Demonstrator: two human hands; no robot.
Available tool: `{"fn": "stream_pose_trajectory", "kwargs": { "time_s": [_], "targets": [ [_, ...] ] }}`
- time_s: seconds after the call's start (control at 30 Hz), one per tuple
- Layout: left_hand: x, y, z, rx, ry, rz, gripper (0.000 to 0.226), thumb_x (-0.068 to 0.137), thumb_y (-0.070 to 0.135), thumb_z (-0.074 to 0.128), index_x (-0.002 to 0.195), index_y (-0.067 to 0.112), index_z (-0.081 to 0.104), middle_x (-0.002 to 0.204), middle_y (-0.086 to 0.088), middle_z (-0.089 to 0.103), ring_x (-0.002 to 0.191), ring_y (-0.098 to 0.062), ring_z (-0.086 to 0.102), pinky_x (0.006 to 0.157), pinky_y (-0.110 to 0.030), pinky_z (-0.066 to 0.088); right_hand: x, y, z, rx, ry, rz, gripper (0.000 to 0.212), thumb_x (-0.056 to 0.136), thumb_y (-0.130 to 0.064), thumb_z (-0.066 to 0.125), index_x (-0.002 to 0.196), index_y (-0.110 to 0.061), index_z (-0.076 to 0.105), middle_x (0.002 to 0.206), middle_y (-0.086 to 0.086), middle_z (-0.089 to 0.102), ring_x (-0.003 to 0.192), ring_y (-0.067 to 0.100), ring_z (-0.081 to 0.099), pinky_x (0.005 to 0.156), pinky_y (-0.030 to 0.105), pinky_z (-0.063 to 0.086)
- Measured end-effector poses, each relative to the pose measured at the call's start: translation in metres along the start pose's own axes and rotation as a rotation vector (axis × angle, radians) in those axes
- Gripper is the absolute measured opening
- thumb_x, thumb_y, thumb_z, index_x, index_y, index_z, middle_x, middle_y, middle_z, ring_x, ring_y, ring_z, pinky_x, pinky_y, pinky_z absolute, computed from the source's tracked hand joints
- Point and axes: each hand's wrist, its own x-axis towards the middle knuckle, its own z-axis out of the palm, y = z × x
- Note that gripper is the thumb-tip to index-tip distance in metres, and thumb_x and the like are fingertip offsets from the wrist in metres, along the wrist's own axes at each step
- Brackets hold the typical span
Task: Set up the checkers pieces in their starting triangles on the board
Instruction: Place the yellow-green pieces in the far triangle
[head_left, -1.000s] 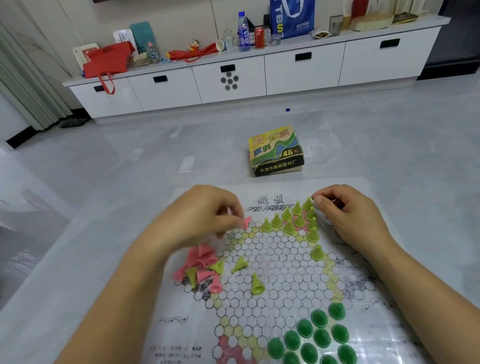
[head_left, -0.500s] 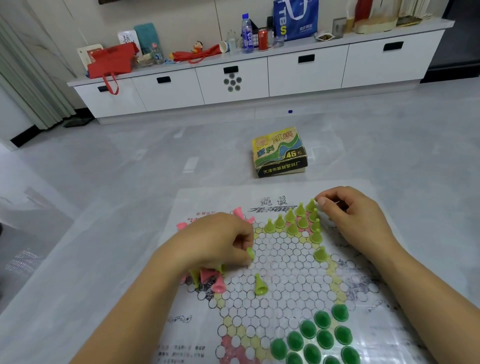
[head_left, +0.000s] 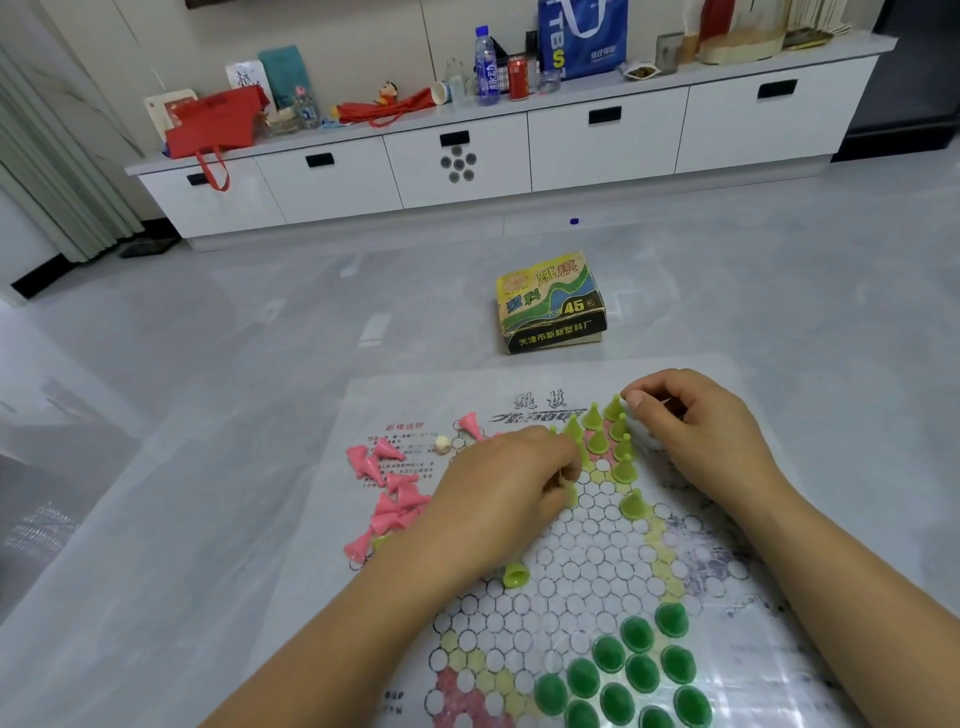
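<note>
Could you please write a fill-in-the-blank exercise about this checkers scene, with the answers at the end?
1. The loose pieces left of the left hand are ____.
2. The standing pieces by the right hand are light ____.
3. The box shows the number ____.
4. The board lies on the ____.
Missing words: pink; green; 45; floor.

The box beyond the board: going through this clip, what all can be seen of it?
The box is a small rectangular carton that looks like worn cardboard. Its top is printed yellow and green with Chinese characters and the number 45; the front side is a dark band with yellow characters. It seems closed and lies flat on the grey floor, turned slightly, just past the far edge of the board. Nothing rests on it.
</note>
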Motion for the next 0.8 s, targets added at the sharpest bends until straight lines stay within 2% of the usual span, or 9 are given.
{"fn": "stream_pose_trajectory", "kwargs": {
  "time_s": [0.1,0.23,0.37,0.47,0.63,0.8],
  "targets": [
    [0.001,-0.003,0.004,-0.049,0.042,-0.076,0.023,0.083,0.029,0.062,0.102,0.02,0.051,0.093,0.005,0.064,0.078,-0.012,0.053,0.073,-0.029,0.047,0.0,0.0,0.0,0.005,-0.004,0.004,0.011,0.088,-0.024,0.054,0.085,-0.021,0.064,0.09,-0.004,0.062,0.078,0.012,0.055,0.067,0.027,0.041],
    [0.001,-0.007,0.008,0.001,0.105,-0.128,0.017,0.084,0.033,0.06,0.089,0.017,0.06,0.082,0.005,0.066,0.075,-0.01,0.054,0.068,-0.024,0.042,0.0,0.0,0.0,0.008,-0.003,0.005,0.011,0.088,-0.024,0.054,0.085,-0.022,0.064,0.09,-0.005,0.062,0.077,0.012,0.054,0.068,0.028,0.041],
    [0.001,-0.001,0.012,-0.026,0.092,-0.102,0.017,0.086,0.034,0.057,0.093,0.022,0.067,0.095,0.006,0.07,0.089,-0.011,0.061,0.078,-0.026,0.047,0.001,0.001,0.0,-0.006,0.0,0.0,0.01,0.088,-0.025,0.054,0.084,-0.024,0.064,0.088,-0.007,0.061,0.074,0.007,0.053,0.064,0.023,0.041],
    [-0.001,0.003,0.014,-0.004,0.064,-0.055,0.02,0.088,0.034,0.054,0.099,0.023,0.067,0.102,0.006,0.069,0.096,-0.012,0.06,0.082,-0.03,0.048,0.001,0.001,0.001,-0.009,0.002,-0.001,0.01,0.088,-0.025,0.054,0.085,-0.023,0.064,0.088,-0.007,0.061,0.075,0.008,0.053,0.065,0.025,0.041],
    [-0.002,0.003,0.016,0.073,0.042,-0.026,0.023,0.089,0.032,0.051,0.099,0.017,0.064,0.1,0.0,0.069,0.094,-0.017,0.06,0.081,-0.035,0.049,0.001,0.002,0.001,-0.01,-0.001,-0.003,0.011,0.088,-0.024,0.054,0.086,-0.022,0.064,0.089,-0.006,0.061,0.075,0.009,0.053,0.066,0.026,0.041],
    [-0.001,-0.002,0.012,0.083,0.072,-0.047,0.02,0.089,0.029,0.051,0.099,0.018,0.065,0.094,-0.002,0.07,0.089,-0.019,0.062,0.076,-0.03,0.049,0.001,0.003,0.001,-0.004,-0.002,0.007,0.011,0.088,-0.025,0.054,0.084,-0.023,0.064,0.09,-0.007,0.062,0.075,0.008,0.054,0.07,0.028,0.042]
  ]
}}
